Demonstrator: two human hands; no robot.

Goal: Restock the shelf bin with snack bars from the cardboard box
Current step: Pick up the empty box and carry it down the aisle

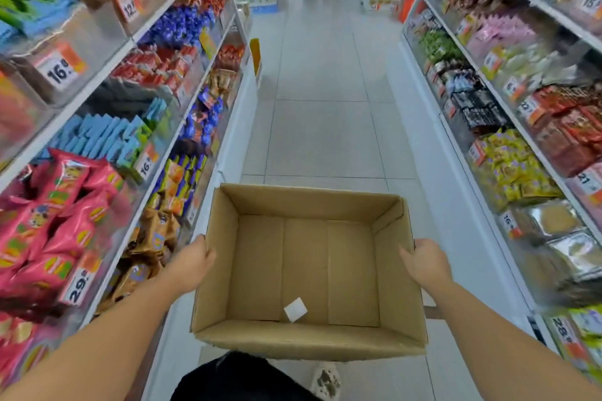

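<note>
Cardboard box (306, 270) carried mid-aisle, left hand (192, 265) and right hand (423, 262) each gripping a side wall, inside bare but for a small white scrap (295, 310), no snack bars visible, so restocking looks finished or box spent.

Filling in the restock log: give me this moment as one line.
left hand: grips box side | right hand: grips opposite side | cardboard box: no bars, white scrap inside | place: shop aisle
</note>
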